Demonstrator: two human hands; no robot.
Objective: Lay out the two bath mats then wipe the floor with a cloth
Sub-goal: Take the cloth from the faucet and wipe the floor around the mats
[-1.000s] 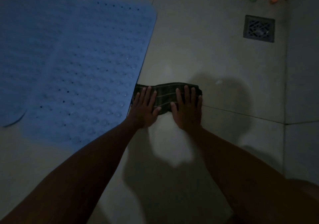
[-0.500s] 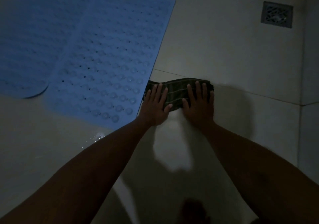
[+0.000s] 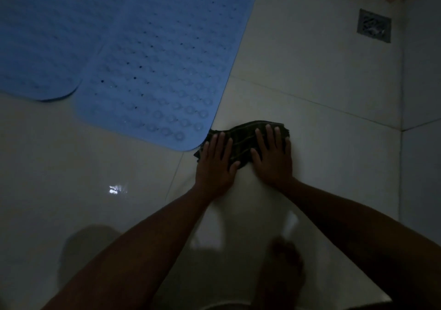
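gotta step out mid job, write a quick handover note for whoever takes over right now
Left hand: flat, fingers spread, pressing on the left end of the dark cloth.
Right hand: flat on the cloth's right end.
Cloth: bunched on the tiled floor, its left end at the corner of the near blue mat.
Second blue mat: flat, to the left, its edge under the near one.
Done: both mats laid out.
Left: wiping. A wet glint shows on the floor nearer the person. The drain sits far right.
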